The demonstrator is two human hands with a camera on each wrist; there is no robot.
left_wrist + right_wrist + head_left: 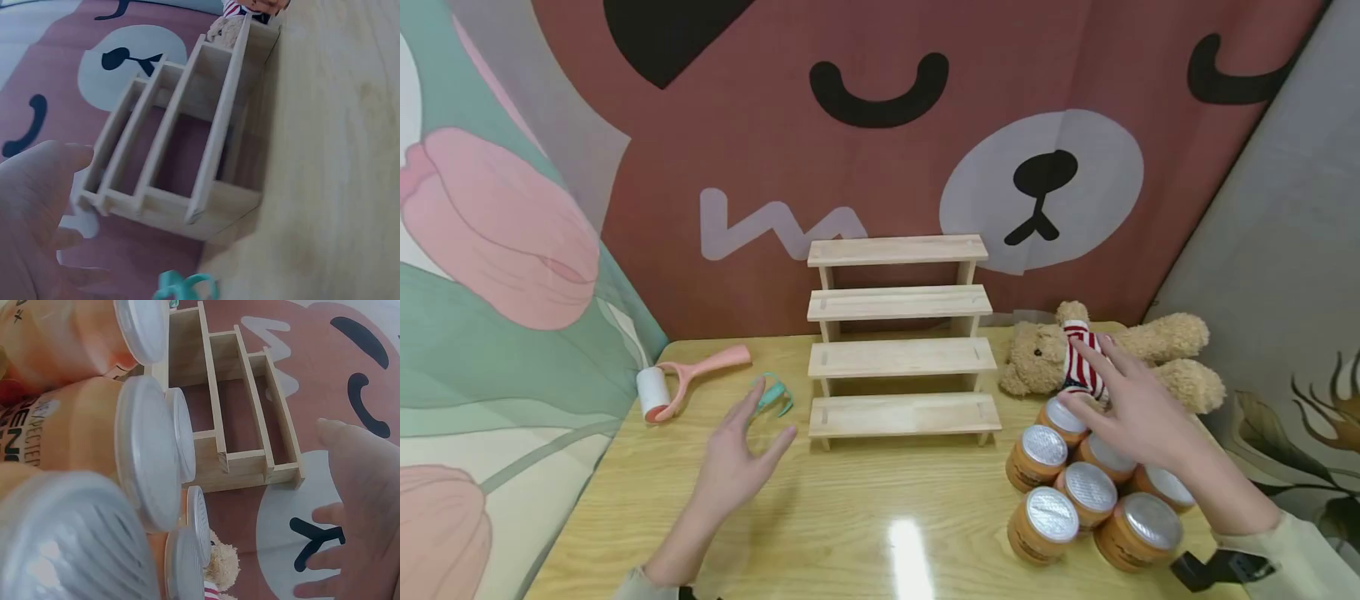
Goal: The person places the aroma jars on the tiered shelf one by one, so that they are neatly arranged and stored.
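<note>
My left hand (737, 462) hovers over the table left of a stepped wooden shelf (902, 358), holding nothing, thumb and fingers spread apart. Just beyond its fingers lies a small teal looped object (772, 395), whose kind I cannot tell. On the other side, my right hand (1138, 408) is stretched out above a cluster of orange cans (1051, 517) with silver lids. Its fingertips overlap a teddy bear (1037, 358) in a red-and-white striped top, lying on its side; whether they touch is unclear. In the right wrist view the fingers (328, 557) hold nothing, with cans (75, 431) beside them.
A pink-handled lint roller (715, 360) with a white roll lies at the table's back left. The shelf has several tiers and stands at the back middle, against a brown curtain (737, 150) printed with a bear face. Printed fabric also hangs at both sides.
</note>
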